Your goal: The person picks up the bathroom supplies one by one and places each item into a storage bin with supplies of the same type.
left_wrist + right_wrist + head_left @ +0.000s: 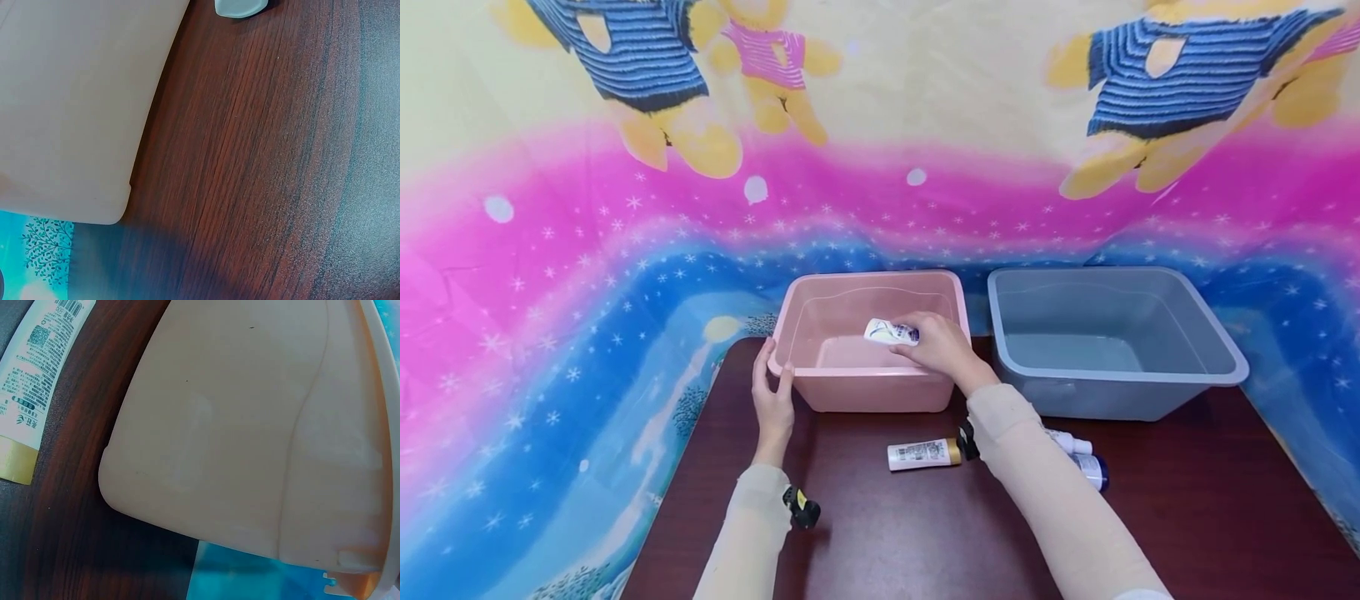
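My right hand [942, 343] holds a small white bottle [887, 332] with dark blue print, tilted nearly flat above the inside of the pink basin [872, 372]. Its far end is hidden in the fingers. At the basin's front left corner, my left hand [772, 408] holds the rim, the thumb in front and the fingers along the side. A white tube with a gold cap [923, 454] lies on the table before the basin; the right wrist view shows the printed back of this tube [37, 375]. Neither wrist view shows what the fingers do.
To the right of the pink basin stands a grey-blue basin [1112, 392]. A white bottle [1071, 442] and a blue-capped container [1090, 471] lie partly behind my right forearm. The dark wooden table [880, 533] meets a patterned cloth [925, 208] at the back.
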Tool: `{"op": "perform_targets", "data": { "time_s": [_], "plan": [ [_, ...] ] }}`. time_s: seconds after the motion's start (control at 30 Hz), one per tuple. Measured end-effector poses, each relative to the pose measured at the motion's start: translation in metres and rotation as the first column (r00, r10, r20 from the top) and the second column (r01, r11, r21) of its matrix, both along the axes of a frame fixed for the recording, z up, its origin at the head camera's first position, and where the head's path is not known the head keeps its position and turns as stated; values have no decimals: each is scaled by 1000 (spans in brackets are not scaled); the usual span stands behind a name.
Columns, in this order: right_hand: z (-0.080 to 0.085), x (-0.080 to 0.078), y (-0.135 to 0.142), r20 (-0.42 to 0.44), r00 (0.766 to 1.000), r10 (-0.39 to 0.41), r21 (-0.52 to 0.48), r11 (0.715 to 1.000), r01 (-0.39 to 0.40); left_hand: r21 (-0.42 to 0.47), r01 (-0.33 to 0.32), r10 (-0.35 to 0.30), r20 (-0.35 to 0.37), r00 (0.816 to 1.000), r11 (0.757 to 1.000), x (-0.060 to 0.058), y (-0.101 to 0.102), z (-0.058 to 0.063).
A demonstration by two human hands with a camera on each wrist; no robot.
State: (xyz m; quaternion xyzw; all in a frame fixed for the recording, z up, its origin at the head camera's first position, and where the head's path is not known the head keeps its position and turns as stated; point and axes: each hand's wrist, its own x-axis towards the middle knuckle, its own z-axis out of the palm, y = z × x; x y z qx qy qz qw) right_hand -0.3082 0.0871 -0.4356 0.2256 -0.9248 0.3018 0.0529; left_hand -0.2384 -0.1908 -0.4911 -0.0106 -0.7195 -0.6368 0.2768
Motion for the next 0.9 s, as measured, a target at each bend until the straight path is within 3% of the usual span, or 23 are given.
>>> {"op": "perform_targets", "data": {
  "time_s": [0.9],
  "plan": [
    [-3, -5, -1, 58, 998, -35, 14, 999, 35, 1, -12, 12, -25, 1000, 1000, 0, 1, 0]
  ]
}}
